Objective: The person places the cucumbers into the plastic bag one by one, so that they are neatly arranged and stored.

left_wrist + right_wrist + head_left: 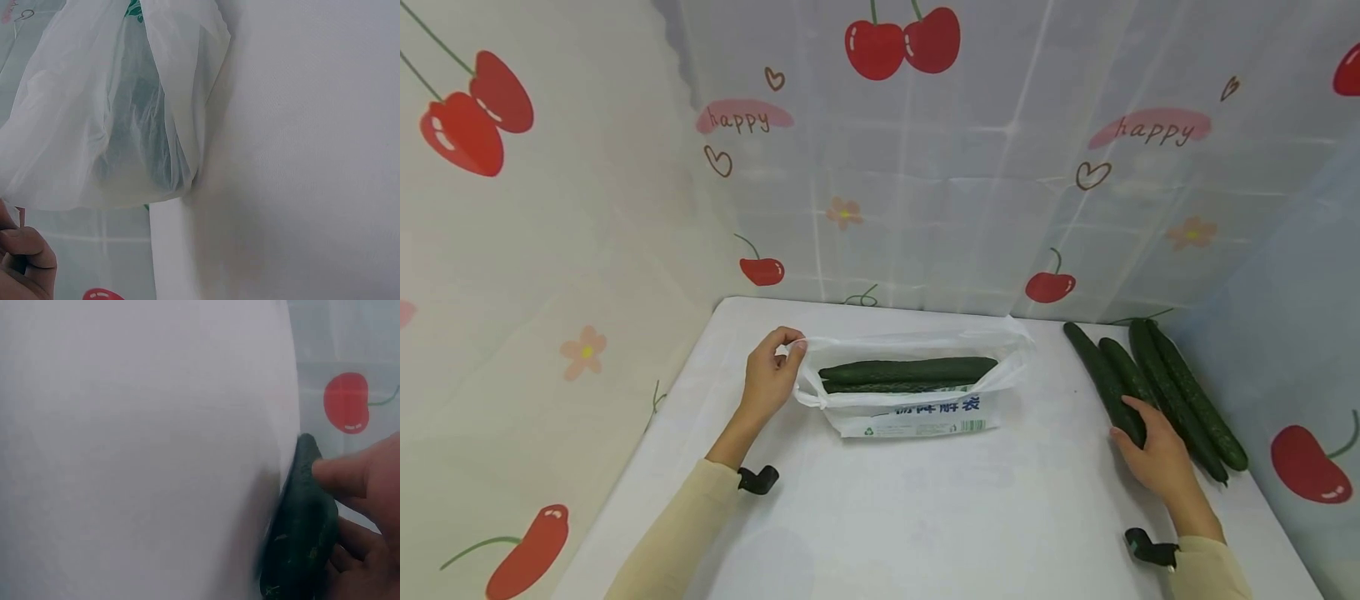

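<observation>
A white plastic bag [917,421] lies on the table with its mouth spread wide. Inside it, cucumbers [910,369] lie side by side. My left hand [772,372] pinches the left end of the bag's rim between thumb and fingers; the left wrist view shows the bag [69,125] hanging from that pinch. At the right, my right hand [1157,454] grips the near end of the leftmost loose cucumber [1097,367]. From the right wrist, the thumb is on one side of this cucumber [300,531] and curled fingers are on the other.
More loose cucumbers [1187,396] lie close beside the gripped one, near the table's right edge. The table [925,517] wears a white cover. Cherry-printed sheets [925,192] stand behind it and along both sides.
</observation>
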### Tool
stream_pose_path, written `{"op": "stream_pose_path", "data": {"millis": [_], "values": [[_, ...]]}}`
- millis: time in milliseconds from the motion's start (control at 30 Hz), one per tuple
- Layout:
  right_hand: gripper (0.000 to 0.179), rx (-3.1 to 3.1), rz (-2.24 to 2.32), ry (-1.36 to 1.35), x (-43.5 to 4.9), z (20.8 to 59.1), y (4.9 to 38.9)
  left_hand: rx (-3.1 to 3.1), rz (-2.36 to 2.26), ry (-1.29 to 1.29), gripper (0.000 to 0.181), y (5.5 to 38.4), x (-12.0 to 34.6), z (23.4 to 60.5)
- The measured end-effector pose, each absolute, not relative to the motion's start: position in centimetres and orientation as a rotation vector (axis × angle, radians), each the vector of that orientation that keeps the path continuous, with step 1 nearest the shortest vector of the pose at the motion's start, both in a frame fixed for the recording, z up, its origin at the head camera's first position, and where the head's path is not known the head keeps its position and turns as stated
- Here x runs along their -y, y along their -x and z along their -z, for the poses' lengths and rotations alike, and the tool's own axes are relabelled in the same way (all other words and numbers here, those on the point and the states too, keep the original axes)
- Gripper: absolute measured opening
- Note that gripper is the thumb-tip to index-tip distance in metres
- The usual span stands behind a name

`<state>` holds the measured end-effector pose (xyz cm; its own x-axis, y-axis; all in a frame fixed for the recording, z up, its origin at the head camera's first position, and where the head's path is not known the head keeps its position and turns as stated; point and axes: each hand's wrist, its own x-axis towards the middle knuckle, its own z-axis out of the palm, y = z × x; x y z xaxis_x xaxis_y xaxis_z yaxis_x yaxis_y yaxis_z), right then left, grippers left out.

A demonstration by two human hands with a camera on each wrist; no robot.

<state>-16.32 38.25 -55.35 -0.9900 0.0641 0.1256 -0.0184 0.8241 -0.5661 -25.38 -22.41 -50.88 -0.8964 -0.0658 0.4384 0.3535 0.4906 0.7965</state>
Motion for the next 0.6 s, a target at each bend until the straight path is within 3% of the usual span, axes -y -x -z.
{"op": "stream_pose_path", "data": {"millis": [600], "values": [[0.068,2.816,-0.945,0.068,-37.97,56.14,16.47,2.363,1.365,0.198,0.012,25.25,21.97,50.46]]}}
